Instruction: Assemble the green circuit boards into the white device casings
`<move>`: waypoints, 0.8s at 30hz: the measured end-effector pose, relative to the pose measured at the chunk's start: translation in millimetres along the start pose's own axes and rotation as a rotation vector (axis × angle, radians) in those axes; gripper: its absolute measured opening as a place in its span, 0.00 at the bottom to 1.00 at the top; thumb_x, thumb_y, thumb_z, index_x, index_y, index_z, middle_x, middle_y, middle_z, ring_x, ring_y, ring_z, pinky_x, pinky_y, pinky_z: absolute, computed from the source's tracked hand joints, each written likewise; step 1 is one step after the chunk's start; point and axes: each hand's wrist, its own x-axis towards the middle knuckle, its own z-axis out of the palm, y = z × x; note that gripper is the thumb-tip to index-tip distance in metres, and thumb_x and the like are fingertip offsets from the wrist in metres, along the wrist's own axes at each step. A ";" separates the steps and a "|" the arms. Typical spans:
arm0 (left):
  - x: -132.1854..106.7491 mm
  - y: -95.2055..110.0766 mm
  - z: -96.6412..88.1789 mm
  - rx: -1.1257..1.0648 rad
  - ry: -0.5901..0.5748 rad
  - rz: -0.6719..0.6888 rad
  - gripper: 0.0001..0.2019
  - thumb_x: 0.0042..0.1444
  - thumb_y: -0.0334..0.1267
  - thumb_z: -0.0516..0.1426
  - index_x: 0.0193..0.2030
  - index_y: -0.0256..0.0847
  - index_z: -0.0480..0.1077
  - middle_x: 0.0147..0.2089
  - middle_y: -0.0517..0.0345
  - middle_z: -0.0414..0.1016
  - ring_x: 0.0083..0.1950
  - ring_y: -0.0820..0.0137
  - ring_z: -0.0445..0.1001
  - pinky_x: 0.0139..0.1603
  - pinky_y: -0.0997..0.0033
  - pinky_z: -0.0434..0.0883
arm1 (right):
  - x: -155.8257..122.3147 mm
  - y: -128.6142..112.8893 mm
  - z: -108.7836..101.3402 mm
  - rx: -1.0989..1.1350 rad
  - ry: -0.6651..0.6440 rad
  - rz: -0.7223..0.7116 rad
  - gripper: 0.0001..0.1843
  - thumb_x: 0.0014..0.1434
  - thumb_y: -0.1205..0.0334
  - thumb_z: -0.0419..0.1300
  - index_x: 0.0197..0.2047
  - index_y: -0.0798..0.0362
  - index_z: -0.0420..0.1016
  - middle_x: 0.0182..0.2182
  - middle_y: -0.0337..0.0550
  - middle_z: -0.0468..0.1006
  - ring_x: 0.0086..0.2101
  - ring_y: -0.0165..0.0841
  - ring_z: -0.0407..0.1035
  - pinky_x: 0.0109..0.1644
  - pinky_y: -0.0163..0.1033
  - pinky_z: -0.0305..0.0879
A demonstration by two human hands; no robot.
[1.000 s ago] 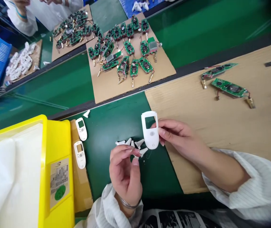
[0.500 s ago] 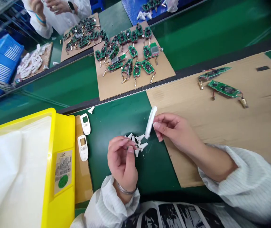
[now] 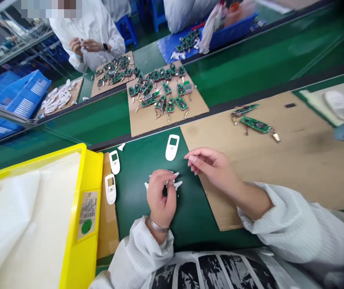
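A white handset casing (image 3: 172, 147) with a rectangular window lies flat on the green tabletop, just beyond my hands. My right hand (image 3: 208, 163) hovers beside it over the edge of the cardboard, fingers loosely bent and holding nothing visible. Over a small pile of white plastic pieces (image 3: 178, 185), my left hand (image 3: 160, 192) has its thumb and forefinger drawn together in a pinch. What sits between those fingertips, if anything, cannot be made out. My hand covers much of the pile.
Two more white casings (image 3: 110, 188) lie beside the yellow bin (image 3: 83, 160) at left. Green circuit boards (image 3: 255, 124) rest on the right-hand cardboard (image 3: 304, 160). Several boards fill another cardboard sheet (image 3: 141, 124) across the ledge. A co-worker's hands (image 3: 84, 45) work at far left.
The white casing has left my right hand and now lies on the green tabletop. My left hand has closed into a tighter pinch over the small pieces. The camera view has tilted up.
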 end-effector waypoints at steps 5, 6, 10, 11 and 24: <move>0.7 -2.3 -2.9 0.082 -0.061 0.065 0.08 0.59 0.26 0.53 0.39 0.41 0.71 0.39 0.55 0.74 0.47 0.65 0.73 0.49 0.61 0.70 | -1.0 -25.9 -80.1 -0.966 0.261 -0.309 0.12 0.62 0.55 0.57 0.43 0.51 0.77 0.44 0.53 0.77 0.48 0.50 0.70 0.54 0.56 0.64; 1.0 -2.3 -3.5 0.104 -0.064 0.066 0.08 0.58 0.26 0.53 0.39 0.41 0.71 0.40 0.55 0.74 0.48 0.65 0.73 0.50 0.60 0.69 | 4.5 -25.5 -101.7 -1.078 0.314 -0.237 0.15 0.63 0.54 0.55 0.46 0.52 0.77 0.44 0.56 0.76 0.48 0.51 0.69 0.53 0.56 0.64; 0.7 3.2 -2.8 0.172 -0.168 0.138 0.10 0.58 0.26 0.52 0.42 0.41 0.70 0.43 0.53 0.74 0.50 0.64 0.71 0.51 0.58 0.70 | 37.7 -5.0 -161.7 -1.312 0.404 -0.045 0.38 0.58 0.43 0.61 0.64 0.59 0.66 0.54 0.68 0.69 0.54 0.59 0.63 0.56 0.59 0.59; -0.3 5.9 -1.7 0.189 -0.222 0.172 0.11 0.58 0.25 0.52 0.43 0.41 0.70 0.44 0.52 0.73 0.51 0.63 0.71 0.52 0.57 0.70 | 45.1 2.1 -166.6 -1.365 0.340 -0.043 0.41 0.58 0.40 0.60 0.67 0.57 0.62 0.58 0.66 0.66 0.55 0.58 0.62 0.56 0.59 0.59; 1.0 -0.1 -34.8 0.638 -0.338 0.061 0.14 0.60 0.33 0.53 0.53 0.39 0.69 0.55 0.45 0.70 0.55 0.56 0.68 0.56 0.49 0.68 | 39.8 10.6 -115.5 -1.182 0.136 -0.245 0.23 0.66 0.47 0.51 0.49 0.54 0.79 0.38 0.52 0.77 0.35 0.40 0.71 0.37 0.43 0.65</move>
